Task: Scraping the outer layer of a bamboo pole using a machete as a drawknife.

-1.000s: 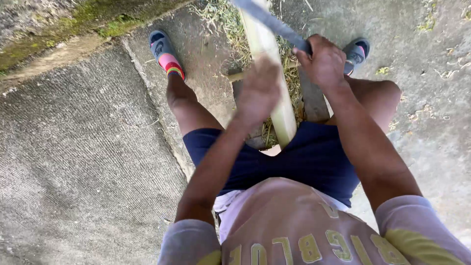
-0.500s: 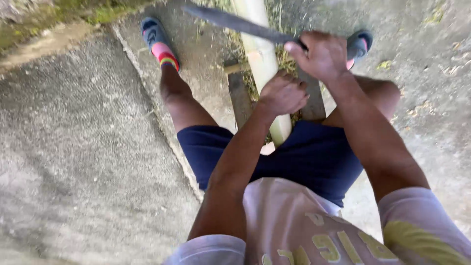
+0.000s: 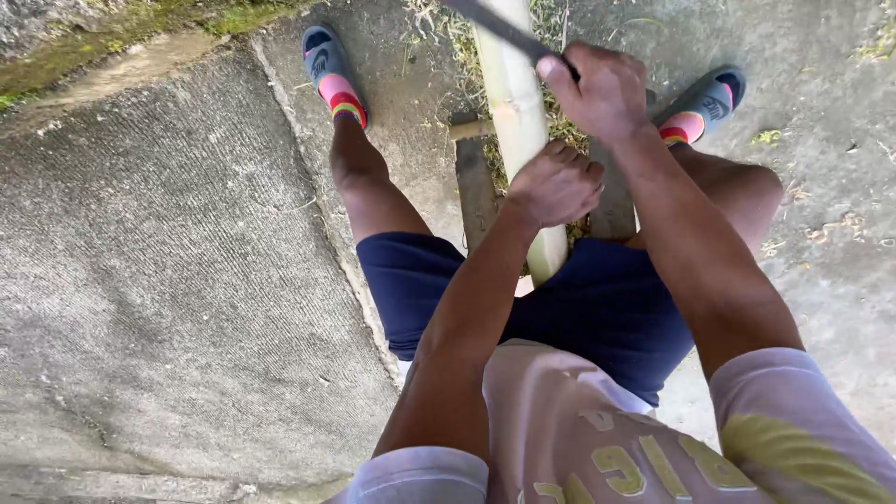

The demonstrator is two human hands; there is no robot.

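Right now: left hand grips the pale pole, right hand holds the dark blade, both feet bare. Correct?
Not quite. The feet are not bare: the head view shows a slipper on each foot. The rest holds: left hand grips the pole, right hand holds the blade.

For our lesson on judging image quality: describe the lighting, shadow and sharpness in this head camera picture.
Head view: bright daylight, a soft body shadow on the concrete; the right hand gripping the dark blade and the left hand on the pale bamboo pole look sharp; wide-angle stretching at the edges.
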